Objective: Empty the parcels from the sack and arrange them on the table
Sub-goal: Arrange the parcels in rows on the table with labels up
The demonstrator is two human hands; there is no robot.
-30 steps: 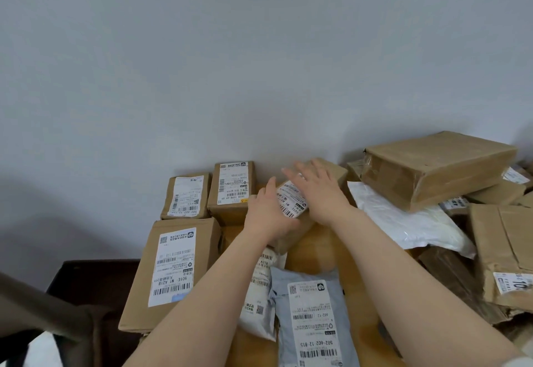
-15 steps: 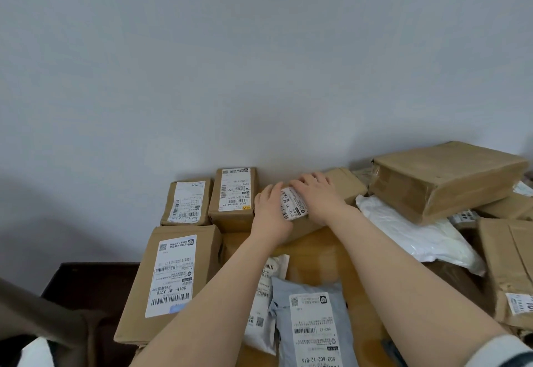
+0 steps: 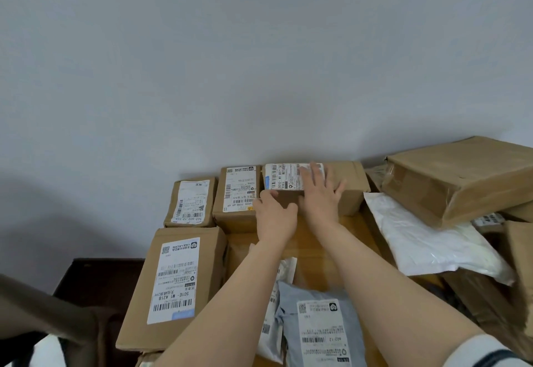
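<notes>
A brown cardboard box point(image 3: 349, 185) with a white label lies at the back of the wooden table point(image 3: 314, 248), against the wall. It sits right beside two other labelled boxes, a narrow one point(image 3: 237, 197) and a small one point(image 3: 190, 202). My right hand point(image 3: 320, 195) lies flat on top of the box with fingers spread, partly covering its label. My left hand point(image 3: 275, 215) grips the box's near left corner, thumb against the front face. The sack is not in sight.
A large flat box point(image 3: 173, 280) lies at the front left. A grey mailer point(image 3: 320, 329) and a white mailer point(image 3: 274, 335) lie under my forearms. To the right are a white poly bag point(image 3: 427, 239), a big taped box point(image 3: 461, 176) and more cartons. A dark cabinet point(image 3: 95, 280) stands at the left.
Both hands have pushed the box back to the wall and turned it square to the row. The right hand slid onto its top, and the view tilted upward.
</notes>
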